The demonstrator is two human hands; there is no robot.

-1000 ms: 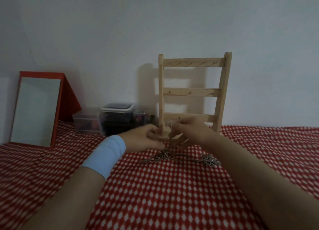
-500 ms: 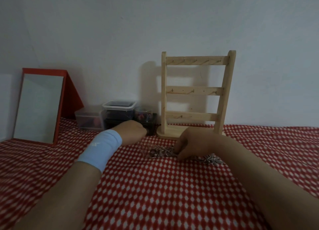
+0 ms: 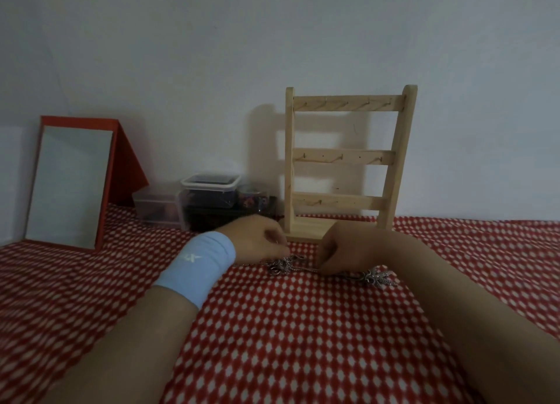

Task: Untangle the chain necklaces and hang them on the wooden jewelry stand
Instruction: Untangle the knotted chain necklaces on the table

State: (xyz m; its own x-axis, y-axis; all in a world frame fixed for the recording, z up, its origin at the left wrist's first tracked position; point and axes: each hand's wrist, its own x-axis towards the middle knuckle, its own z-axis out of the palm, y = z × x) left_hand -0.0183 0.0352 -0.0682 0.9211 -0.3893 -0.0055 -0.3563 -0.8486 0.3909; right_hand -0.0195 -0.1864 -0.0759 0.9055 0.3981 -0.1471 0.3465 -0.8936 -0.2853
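On my feed the chain necklaces (image 3: 286, 265) show as a dull silver tangle on the red cloth with white diamonds (image 3: 303, 328). One knotted clump with a few visible rings sits just below the left fingertips. A thin strand runs from it to the right and disappears under the right hand (image 3: 344, 249). A second clump (image 3: 377, 277), spikier and paler, lies just beside the right wrist on the outer side. The links are too small and blurred for me to count the separate chains.

The left hand (image 3: 257, 240), with a light blue wristband (image 3: 200, 264) behind it, has its fingers (image 3: 280, 243) curled down and the tips close together right above the first clump. I cannot tell whether they pinch a strand or only touch it. The right fingers (image 3: 327, 256) are curled tight toward the thumb, closed down on the strand where it leaves the tangle.

The wooden jewelry stand (image 3: 345, 161) is upright just beyond both sets of fingertips, with three hooked crossbars and its base showing between the hands. Further left of the left fingers are clear plastic containers (image 3: 209, 197) and a red-framed mirror (image 3: 69, 185) against the wall.
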